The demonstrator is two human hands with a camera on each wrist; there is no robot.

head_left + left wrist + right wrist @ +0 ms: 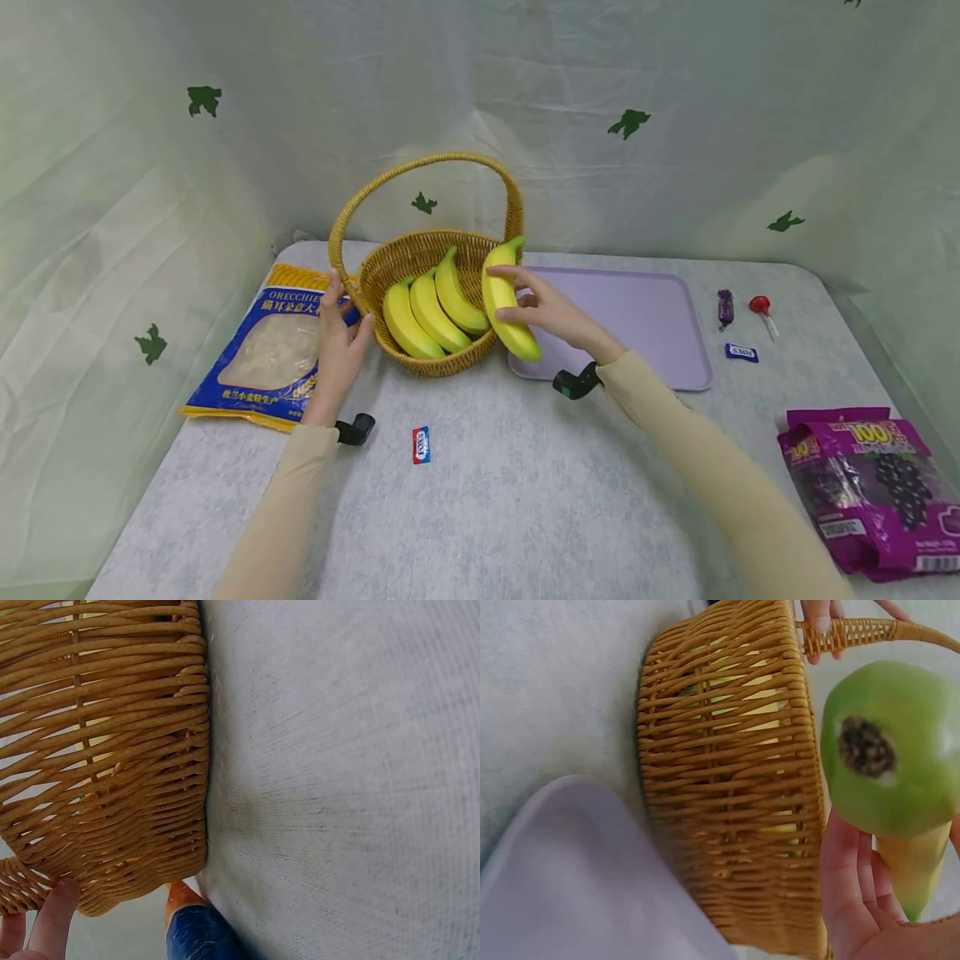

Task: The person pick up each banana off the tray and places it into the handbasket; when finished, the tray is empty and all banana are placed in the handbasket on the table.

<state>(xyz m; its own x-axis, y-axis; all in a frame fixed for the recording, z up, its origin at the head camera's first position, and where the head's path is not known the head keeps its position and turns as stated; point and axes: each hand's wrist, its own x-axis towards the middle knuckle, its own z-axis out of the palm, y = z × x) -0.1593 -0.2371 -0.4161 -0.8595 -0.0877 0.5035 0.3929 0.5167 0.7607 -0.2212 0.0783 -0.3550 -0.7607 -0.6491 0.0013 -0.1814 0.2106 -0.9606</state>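
A wicker basket (442, 367) with a tall arched handle holds several yellow bananas (427, 312) side by side. My left hand (340, 346) grips the basket at its left side, near the foot of the handle; in the left wrist view its fingers (56, 919) touch the wicker. My right hand (543, 308) holds one banana (504, 302) between thumb and fingers at the basket's right rim. That banana's green tip (892, 750) faces the right wrist camera, and the basket's woven wall (727, 772) stands beside it.
A lilac tray (630, 312) lies right of the basket, a blue and yellow pasta bag (262, 358) left of it. One small wrapped candy (422, 445) sits in front. Purple candy (725, 308), a red lollipop (761, 305), a blue candy (742, 352) and a purple bag (870, 492) are farther right.
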